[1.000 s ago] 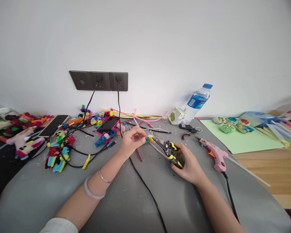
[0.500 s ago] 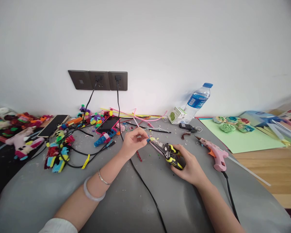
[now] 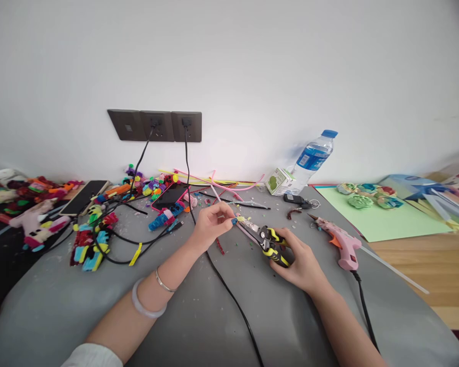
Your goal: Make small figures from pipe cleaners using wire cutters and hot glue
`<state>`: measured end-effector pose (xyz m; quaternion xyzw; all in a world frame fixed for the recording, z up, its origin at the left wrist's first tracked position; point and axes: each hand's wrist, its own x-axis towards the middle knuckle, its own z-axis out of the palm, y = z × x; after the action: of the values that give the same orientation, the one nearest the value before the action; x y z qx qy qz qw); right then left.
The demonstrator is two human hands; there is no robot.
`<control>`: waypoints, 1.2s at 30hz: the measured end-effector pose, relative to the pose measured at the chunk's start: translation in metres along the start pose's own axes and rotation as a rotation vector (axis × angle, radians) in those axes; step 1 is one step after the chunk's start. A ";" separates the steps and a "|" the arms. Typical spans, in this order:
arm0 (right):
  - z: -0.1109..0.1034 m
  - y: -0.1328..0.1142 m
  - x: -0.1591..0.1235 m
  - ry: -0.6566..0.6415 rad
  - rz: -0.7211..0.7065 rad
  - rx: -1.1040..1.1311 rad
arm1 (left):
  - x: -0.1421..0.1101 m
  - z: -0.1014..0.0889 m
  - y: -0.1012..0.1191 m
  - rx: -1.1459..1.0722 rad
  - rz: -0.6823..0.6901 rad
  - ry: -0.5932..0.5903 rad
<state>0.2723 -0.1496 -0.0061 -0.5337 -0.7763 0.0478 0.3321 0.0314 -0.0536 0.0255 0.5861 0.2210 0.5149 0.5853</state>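
My right hand (image 3: 300,262) grips the black-and-yellow handles of a pair of cutting pliers (image 3: 268,240), whose closed jaws point left toward my left hand. My left hand (image 3: 212,223) pinches a small yellow-and-blue pipe-cleaner piece (image 3: 239,220) right at the plier tip, above the grey table cover (image 3: 199,316). A thin pink stem runs under the jaws.
A pink glue gun (image 3: 338,240) with a black cord lies just right of my right hand. Black cables cross the middle from wall sockets (image 3: 155,126). Colourful pipe-cleaner figures (image 3: 92,239), two phones, a water bottle (image 3: 311,159), keys and green paper (image 3: 382,219) surround the spot.
The plier jaws have closed on the piece and my left hand's fingers have shifted slightly along it. Both hands stay in much the same place.
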 end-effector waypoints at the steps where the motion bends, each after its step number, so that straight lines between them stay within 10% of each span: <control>1: 0.000 0.000 0.000 0.005 0.001 -0.001 | 0.000 0.000 0.000 -0.005 -0.008 0.003; 36: -0.001 -0.001 -0.001 -0.001 0.081 0.075 | 0.002 -0.002 0.001 0.069 0.026 0.005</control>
<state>0.2718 -0.1512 -0.0055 -0.5519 -0.7518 0.0907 0.3493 0.0295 -0.0516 0.0270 0.6075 0.2327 0.5159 0.5574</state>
